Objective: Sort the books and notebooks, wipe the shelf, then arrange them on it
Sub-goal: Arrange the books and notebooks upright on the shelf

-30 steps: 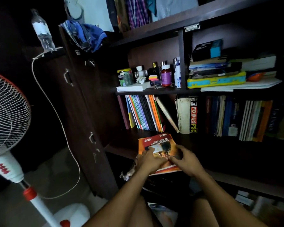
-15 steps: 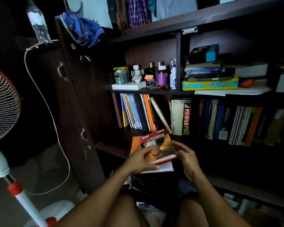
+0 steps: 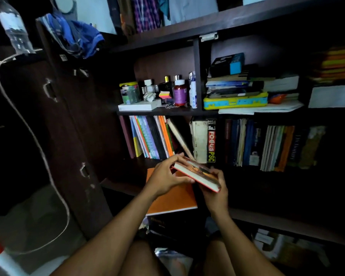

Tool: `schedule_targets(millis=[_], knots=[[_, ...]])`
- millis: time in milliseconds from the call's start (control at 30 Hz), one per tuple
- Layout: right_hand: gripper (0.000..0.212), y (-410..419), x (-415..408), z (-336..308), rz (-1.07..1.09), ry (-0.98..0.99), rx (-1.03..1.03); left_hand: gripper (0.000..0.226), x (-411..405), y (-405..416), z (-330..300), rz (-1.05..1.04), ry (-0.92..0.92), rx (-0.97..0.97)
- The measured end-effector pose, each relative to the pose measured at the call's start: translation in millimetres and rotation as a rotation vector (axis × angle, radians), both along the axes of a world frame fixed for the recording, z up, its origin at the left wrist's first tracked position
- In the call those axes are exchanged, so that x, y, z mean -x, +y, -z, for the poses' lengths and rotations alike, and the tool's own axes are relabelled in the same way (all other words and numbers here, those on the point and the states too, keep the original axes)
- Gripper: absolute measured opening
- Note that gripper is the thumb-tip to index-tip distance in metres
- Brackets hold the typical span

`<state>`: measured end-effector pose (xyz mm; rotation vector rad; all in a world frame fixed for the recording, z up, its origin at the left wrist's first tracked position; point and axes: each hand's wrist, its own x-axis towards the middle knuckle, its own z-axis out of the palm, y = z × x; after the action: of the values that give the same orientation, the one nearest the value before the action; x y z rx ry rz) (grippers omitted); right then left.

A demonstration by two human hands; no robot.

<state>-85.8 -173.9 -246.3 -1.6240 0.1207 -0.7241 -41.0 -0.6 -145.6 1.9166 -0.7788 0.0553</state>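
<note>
The person holds a small book [image 3: 197, 175] up in front of the shelf [image 3: 287, 220], tipped so its white page edge faces us. The left hand [image 3: 167, 177] pinches the near corner with thumb and fingers. The right hand [image 3: 215, 191] is curled round the far end, by the red cover edge. So both hands have hold of the book.

It looks thin and light, with stiff covers. I think it will not bend much. The cover looks shiny, so it could slip. Holding it by both short ends, as now, seems a safe way.

Under the hands an orange notebook [image 3: 173, 202] lies flat on a dark stack at the shelf's edge. It looks soft and floppy, so it may sag if lifted by one corner.

Behind, books stand in a row. One black spine [image 3: 211, 143] reads "No.1 FOCUS PSC". Other writing is too blurry to read
</note>
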Motion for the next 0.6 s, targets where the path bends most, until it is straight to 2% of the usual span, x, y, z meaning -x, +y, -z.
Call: schedule_targets(millis=[67, 133, 167, 233, 300, 367, 467, 600], knots=[[0.042, -8, 9, -6, 0.154, -0.023, 0.119, 0.057, -8, -18, -1, 0.051, 0.041, 0.130], [0.029, -24, 17, -22, 0.219, 0.017, 0.180, 0.073, -13, -39, -2, 0.059, 0.115, 0.214], [0.028, -34, 20, -31, 0.260, 0.049, 0.220, 0.083, -15, -50, -1, 0.074, 0.139, 0.217], [0.040, -50, 27, -48, 0.339, 0.126, 0.373, 0.099, -11, -72, 2, 0.123, 0.163, 0.144], [0.044, -64, 33, -57, 0.393, 0.194, 0.500, 0.098, -3, -94, 11, 0.170, 0.142, 0.011], [0.048, -72, 36, -62, 0.395, 0.258, 0.526, 0.088, 7, -111, 21, 0.238, 0.130, -0.072], [0.045, -87, 45, -56, 0.279, 0.304, 0.559, 0.079, 19, -128, 20, 0.221, 0.070, -0.191], [0.057, -101, 50, -33, 0.090, 0.367, 0.559, 0.065, 3, -134, 10, 0.102, -0.028, -0.272]])
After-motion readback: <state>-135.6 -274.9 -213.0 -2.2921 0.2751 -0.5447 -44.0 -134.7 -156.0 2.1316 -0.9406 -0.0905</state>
